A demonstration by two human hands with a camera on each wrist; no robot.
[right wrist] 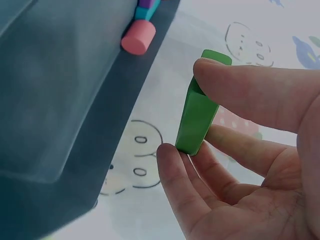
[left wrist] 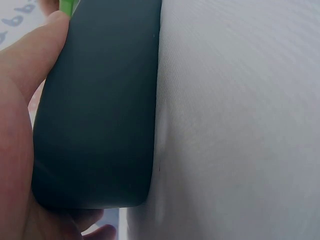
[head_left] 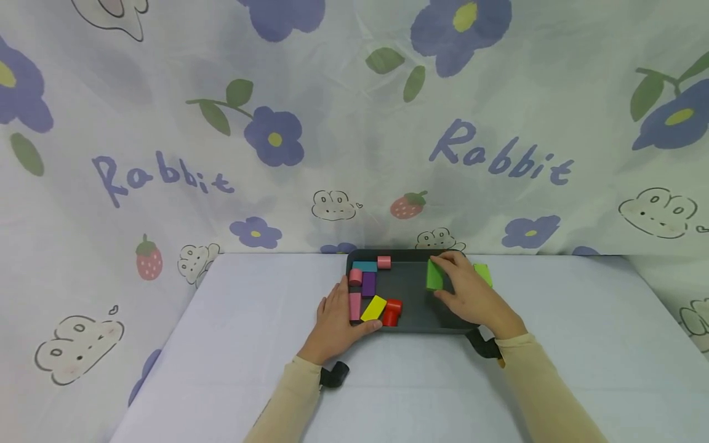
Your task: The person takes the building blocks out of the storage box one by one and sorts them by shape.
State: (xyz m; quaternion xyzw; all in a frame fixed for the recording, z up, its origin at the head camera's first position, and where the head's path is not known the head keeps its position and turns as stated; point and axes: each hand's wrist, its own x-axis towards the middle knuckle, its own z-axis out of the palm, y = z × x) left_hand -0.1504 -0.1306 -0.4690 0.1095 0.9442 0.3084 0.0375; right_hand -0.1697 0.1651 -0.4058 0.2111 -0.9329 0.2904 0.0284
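Note:
My right hand (head_left: 468,292) pinches a green block (head_left: 434,275) between thumb and fingertips above the right half of a dark grey tray (head_left: 407,330). In the right wrist view, the thumb presses one end of this block and fingers support the other. My left hand (head_left: 339,323) rests at the tray's front left corner, fingers stretched along the left side and thumb along the front rim. Near it in the tray lie a yellow block (head_left: 373,308), red pieces (head_left: 391,312), a pink block (head_left: 355,306) and a purple block (head_left: 368,284).
A blue block (head_left: 364,266) and pink cylinders (head_left: 384,263) sit toward the tray's back left. Another light green block (head_left: 484,273) shows beyond the right hand, at the tray's right edge. White cloth covers the table (head_left: 232,344), and a printed curtain (head_left: 354,123) hangs behind.

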